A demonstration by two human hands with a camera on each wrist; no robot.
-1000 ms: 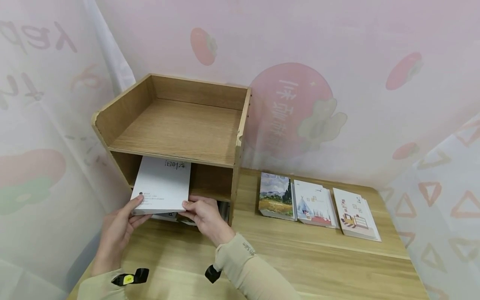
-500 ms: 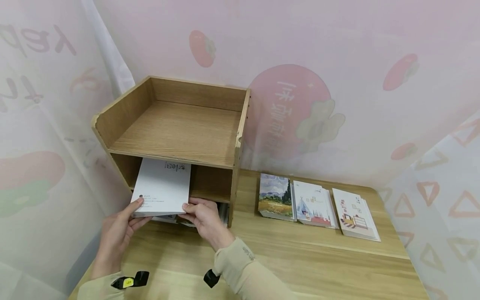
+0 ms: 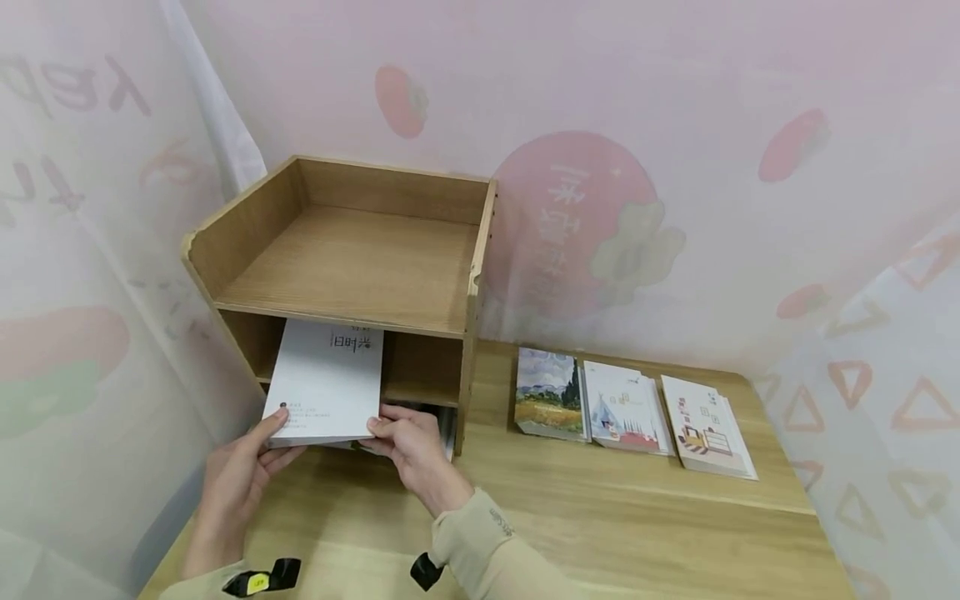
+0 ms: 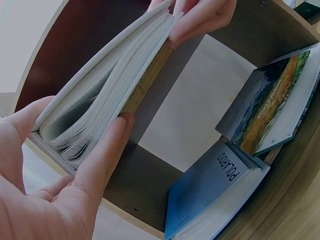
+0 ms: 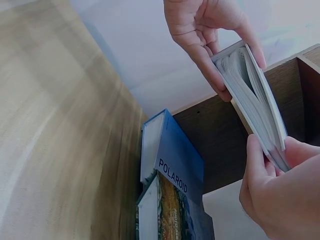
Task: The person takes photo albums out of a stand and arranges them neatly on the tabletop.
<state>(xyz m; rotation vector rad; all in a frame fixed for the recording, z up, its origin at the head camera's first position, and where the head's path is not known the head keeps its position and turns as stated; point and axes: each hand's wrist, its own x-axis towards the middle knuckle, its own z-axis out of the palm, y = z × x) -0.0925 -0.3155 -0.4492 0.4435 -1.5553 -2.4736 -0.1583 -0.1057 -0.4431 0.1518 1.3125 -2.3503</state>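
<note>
A white photo album (image 3: 326,383) with dark printing on its cover juts from the middle compartment of a wooden desk shelf (image 3: 360,267). My left hand (image 3: 236,475) grips its near left corner, thumb on top and fingers beneath. At the near right corner my right hand (image 3: 412,446) pinches it the same way. In the left wrist view the pages (image 4: 95,105) fan apart between the covers. Below, in the bottom compartment, a blue album (image 4: 205,190) lettered POLAROID lies beside an album with a landscape cover (image 4: 272,107). The album's far end is hidden under the top shelf.
On the wooden table (image 3: 600,517), right of the shelf, lie several albums: a landscape-covered one (image 3: 547,392), one with a tent drawing (image 3: 621,408) and one with a toy-vehicle drawing (image 3: 705,425). A printed curtain (image 3: 637,75) hangs behind.
The white album has slid slightly out of the compartment toward me, with both hands keeping their grip. More of its cover printing shows. The albums on the table have not moved.
</note>
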